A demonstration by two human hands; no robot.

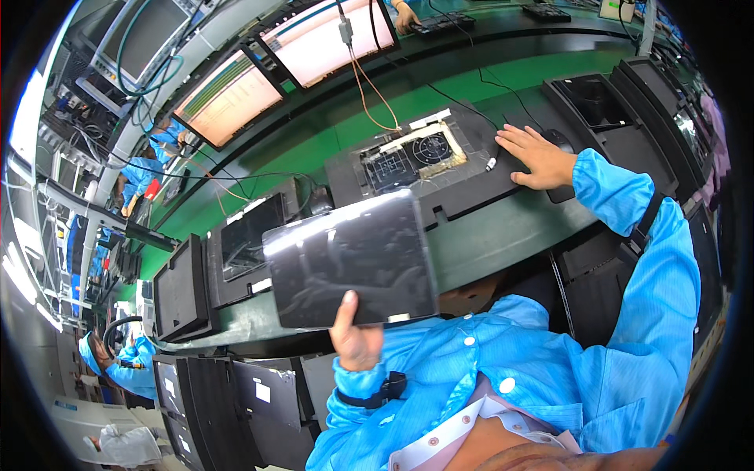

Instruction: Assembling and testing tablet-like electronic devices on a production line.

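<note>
My left hand grips a black tablet-like panel by its near edge, thumb over its glossy face. Its face mirrors the ceiling lights, and the fingers beneath are hidden. My right hand lies palm down with its fingers stretched, at the right end of a black foam fixture. Close to those fingertips is a small white cable end. Just beyond the hand sits a dark computer mouse. Set in the fixture is a recess with a round-patterned pad and a square-patterned one.
Two lit monitors stand behind the bench. To the left, another dark panel rests in a foam tray beside a second mouse. Black foam trays line the right side. Cables cross the green bench mat, and other people work farther off.
</note>
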